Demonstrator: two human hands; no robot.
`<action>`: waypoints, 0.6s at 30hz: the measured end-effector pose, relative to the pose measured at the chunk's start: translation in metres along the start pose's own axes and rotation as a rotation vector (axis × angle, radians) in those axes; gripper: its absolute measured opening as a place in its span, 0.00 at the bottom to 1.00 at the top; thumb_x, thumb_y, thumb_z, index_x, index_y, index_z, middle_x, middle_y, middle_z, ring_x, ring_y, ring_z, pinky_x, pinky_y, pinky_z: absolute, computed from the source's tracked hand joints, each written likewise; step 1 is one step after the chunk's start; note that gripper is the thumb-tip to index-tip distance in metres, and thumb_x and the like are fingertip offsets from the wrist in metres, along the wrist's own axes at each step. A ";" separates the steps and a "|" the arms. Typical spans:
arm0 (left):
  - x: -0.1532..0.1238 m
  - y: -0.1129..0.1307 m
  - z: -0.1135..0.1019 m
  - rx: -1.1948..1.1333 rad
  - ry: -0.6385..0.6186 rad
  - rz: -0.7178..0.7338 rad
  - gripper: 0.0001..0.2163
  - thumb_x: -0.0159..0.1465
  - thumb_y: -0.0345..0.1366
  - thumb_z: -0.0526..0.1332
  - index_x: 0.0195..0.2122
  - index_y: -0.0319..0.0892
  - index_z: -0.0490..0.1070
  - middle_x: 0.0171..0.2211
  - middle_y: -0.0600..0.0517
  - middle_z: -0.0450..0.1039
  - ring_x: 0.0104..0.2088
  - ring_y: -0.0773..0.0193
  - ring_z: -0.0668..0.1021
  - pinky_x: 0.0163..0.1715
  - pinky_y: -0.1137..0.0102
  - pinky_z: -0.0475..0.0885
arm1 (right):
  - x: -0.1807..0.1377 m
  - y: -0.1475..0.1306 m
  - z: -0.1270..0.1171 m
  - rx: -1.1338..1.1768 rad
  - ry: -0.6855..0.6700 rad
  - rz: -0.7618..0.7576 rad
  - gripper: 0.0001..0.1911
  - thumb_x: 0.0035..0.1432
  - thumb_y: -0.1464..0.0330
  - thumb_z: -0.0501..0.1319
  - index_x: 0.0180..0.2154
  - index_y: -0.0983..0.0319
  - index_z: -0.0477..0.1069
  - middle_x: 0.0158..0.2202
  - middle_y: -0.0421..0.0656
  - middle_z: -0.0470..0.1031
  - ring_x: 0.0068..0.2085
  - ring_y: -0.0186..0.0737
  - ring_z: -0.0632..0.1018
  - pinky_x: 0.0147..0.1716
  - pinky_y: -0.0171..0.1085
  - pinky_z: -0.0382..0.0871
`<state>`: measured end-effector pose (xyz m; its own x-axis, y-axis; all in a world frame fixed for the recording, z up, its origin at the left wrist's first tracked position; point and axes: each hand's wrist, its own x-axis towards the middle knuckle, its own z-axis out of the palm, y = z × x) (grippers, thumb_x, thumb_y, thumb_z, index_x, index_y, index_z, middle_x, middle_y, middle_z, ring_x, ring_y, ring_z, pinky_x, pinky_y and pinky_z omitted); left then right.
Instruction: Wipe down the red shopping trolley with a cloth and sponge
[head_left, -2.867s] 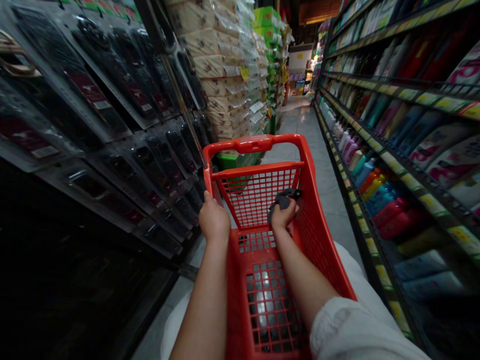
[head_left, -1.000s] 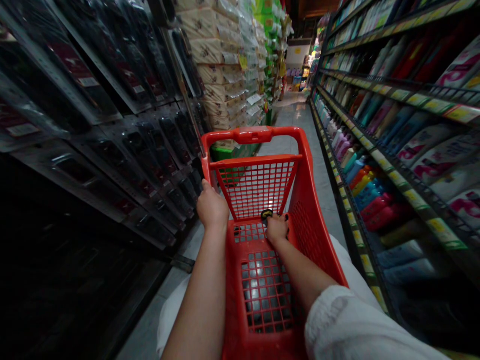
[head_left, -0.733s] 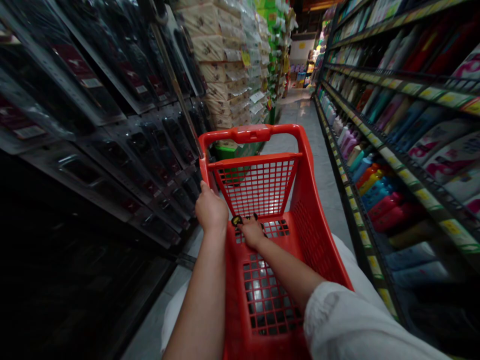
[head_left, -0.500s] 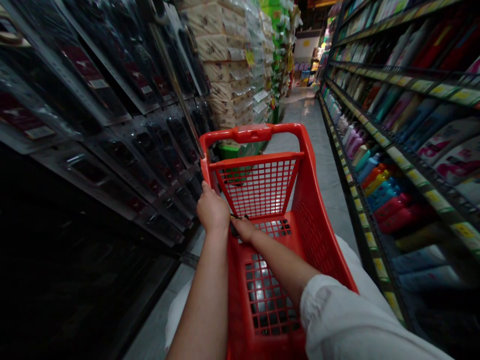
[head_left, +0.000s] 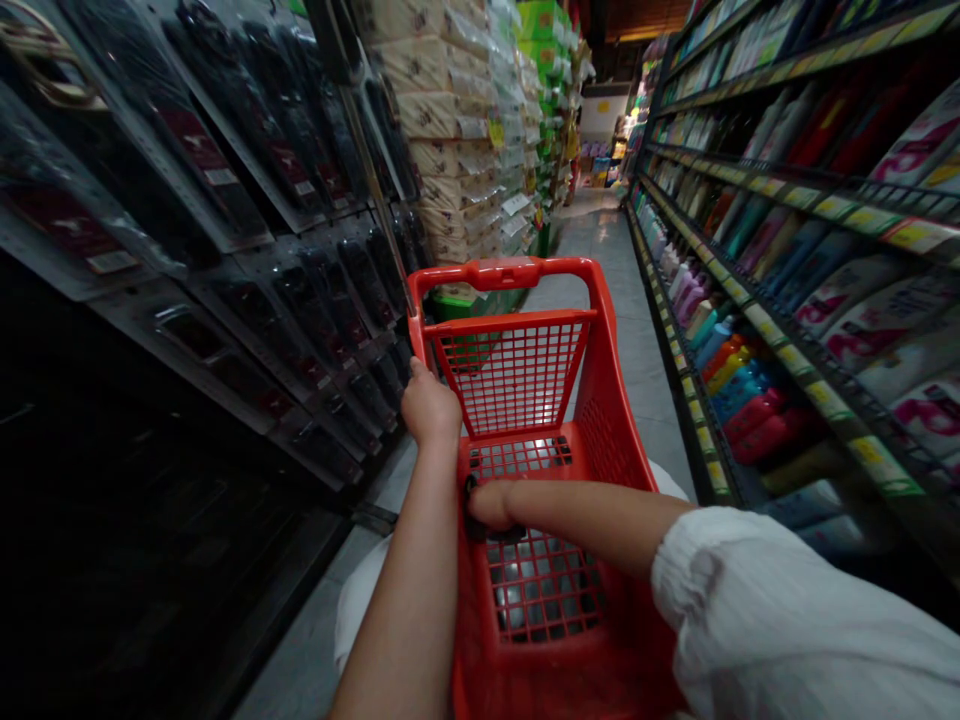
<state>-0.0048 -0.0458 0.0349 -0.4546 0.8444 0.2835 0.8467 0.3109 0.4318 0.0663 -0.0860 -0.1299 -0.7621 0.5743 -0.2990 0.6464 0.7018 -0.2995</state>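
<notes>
A red plastic shopping cart (head_left: 600, 360) stands in front of me in a shop aisle. My left hand (head_left: 429, 405) is closed round the cart's left rim. My right hand (head_left: 489, 503) reaches across low inside the basket, against its left wall, fingers curled round a small dark object (head_left: 471, 495) that I cannot make out. My right arm wears a white sleeve (head_left: 787, 620).
Dark packaged goods (head_left: 247, 210) hang on racks at the left. Stacked wrapped tissue packs (head_left: 457, 130) stand further along. Shelves of coloured bottles (head_left: 735, 370) with yellow price tags line the right. The tiled aisle floor (head_left: 615, 250) runs ahead.
My right hand has moved from the basket's right front, where it held a dark item, down and across to the left wall. The left hand has stayed on the rim.
</notes>
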 end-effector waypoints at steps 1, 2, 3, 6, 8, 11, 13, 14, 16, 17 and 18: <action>0.000 0.000 0.000 0.000 -0.001 0.001 0.23 0.68 0.28 0.47 0.64 0.31 0.61 0.41 0.34 0.79 0.42 0.49 0.82 0.39 0.63 0.74 | -0.009 -0.006 0.002 -0.026 -0.050 -0.032 0.10 0.39 0.73 0.72 0.29 0.63 0.79 0.33 0.45 0.81 0.33 0.43 0.79 0.31 0.36 0.73; 0.000 -0.001 0.001 0.000 -0.002 0.002 0.23 0.68 0.28 0.47 0.63 0.31 0.61 0.41 0.34 0.79 0.42 0.49 0.82 0.39 0.63 0.74 | -0.018 -0.011 0.003 -0.059 -0.085 -0.072 0.09 0.42 0.73 0.71 0.31 0.63 0.79 0.35 0.46 0.81 0.35 0.44 0.80 0.31 0.37 0.74; 0.000 -0.001 0.001 0.000 -0.002 0.001 0.22 0.68 0.28 0.47 0.63 0.31 0.61 0.41 0.34 0.79 0.42 0.49 0.82 0.39 0.63 0.74 | -0.026 -0.013 0.004 -0.103 -0.093 -0.119 0.08 0.46 0.72 0.69 0.32 0.63 0.80 0.38 0.48 0.81 0.38 0.47 0.79 0.33 0.39 0.74; 0.000 -0.001 0.000 -0.003 -0.008 -0.005 0.22 0.68 0.28 0.47 0.63 0.32 0.61 0.41 0.34 0.79 0.41 0.49 0.82 0.38 0.63 0.74 | -0.041 -0.010 0.000 -0.252 0.031 -0.260 0.12 0.51 0.64 0.68 0.39 0.60 0.80 0.48 0.52 0.76 0.52 0.56 0.74 0.43 0.48 0.73; 0.001 -0.001 -0.001 -0.006 -0.014 -0.013 0.22 0.69 0.29 0.47 0.64 0.32 0.60 0.41 0.34 0.79 0.42 0.49 0.82 0.38 0.63 0.74 | -0.043 -0.002 0.000 -0.284 0.122 -0.293 0.19 0.48 0.56 0.69 0.42 0.58 0.80 0.54 0.53 0.71 0.58 0.61 0.68 0.49 0.54 0.69; 0.001 0.000 -0.001 -0.007 -0.022 -0.025 0.23 0.69 0.29 0.47 0.64 0.32 0.60 0.42 0.34 0.79 0.42 0.50 0.82 0.38 0.64 0.74 | -0.034 0.011 0.005 -0.168 0.075 -0.248 0.27 0.47 0.51 0.69 0.44 0.64 0.78 0.52 0.55 0.72 0.54 0.57 0.72 0.49 0.49 0.68; 0.001 0.000 -0.001 -0.006 -0.024 -0.025 0.23 0.69 0.29 0.46 0.64 0.32 0.60 0.42 0.34 0.79 0.42 0.50 0.82 0.38 0.64 0.74 | -0.026 0.019 0.007 -0.062 0.003 -0.183 0.29 0.48 0.52 0.68 0.45 0.66 0.76 0.45 0.52 0.77 0.46 0.50 0.77 0.44 0.42 0.70; 0.001 -0.001 -0.001 -0.007 -0.025 -0.023 0.23 0.69 0.29 0.46 0.64 0.32 0.60 0.42 0.35 0.79 0.42 0.50 0.82 0.38 0.64 0.74 | -0.023 0.024 0.006 -0.017 -0.007 -0.128 0.29 0.48 0.53 0.68 0.45 0.66 0.75 0.43 0.50 0.78 0.43 0.48 0.78 0.41 0.39 0.70; 0.000 0.000 -0.001 -0.013 -0.022 -0.015 0.23 0.69 0.29 0.47 0.64 0.32 0.60 0.41 0.35 0.79 0.42 0.51 0.82 0.38 0.65 0.74 | -0.020 0.039 -0.002 0.040 0.076 0.041 0.27 0.49 0.55 0.68 0.47 0.64 0.74 0.43 0.48 0.78 0.42 0.46 0.78 0.40 0.37 0.70; -0.001 0.000 -0.001 -0.018 -0.018 -0.011 0.23 0.69 0.29 0.47 0.64 0.32 0.60 0.41 0.35 0.79 0.42 0.51 0.82 0.38 0.65 0.74 | -0.020 0.048 -0.008 0.052 0.142 0.136 0.25 0.51 0.57 0.68 0.48 0.63 0.73 0.45 0.48 0.78 0.45 0.46 0.77 0.42 0.37 0.69; -0.001 0.000 -0.001 -0.023 -0.014 -0.007 0.23 0.69 0.29 0.46 0.64 0.32 0.60 0.41 0.35 0.79 0.42 0.51 0.82 0.39 0.65 0.74 | -0.021 0.058 -0.015 0.053 0.209 0.228 0.22 0.54 0.59 0.66 0.48 0.62 0.72 0.48 0.48 0.77 0.47 0.47 0.76 0.45 0.38 0.68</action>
<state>-0.0049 -0.0473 0.0357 -0.4567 0.8481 0.2687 0.8369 0.3072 0.4530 0.1195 -0.0516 -0.1276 -0.5846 0.7927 -0.1726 0.7987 0.5250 -0.2941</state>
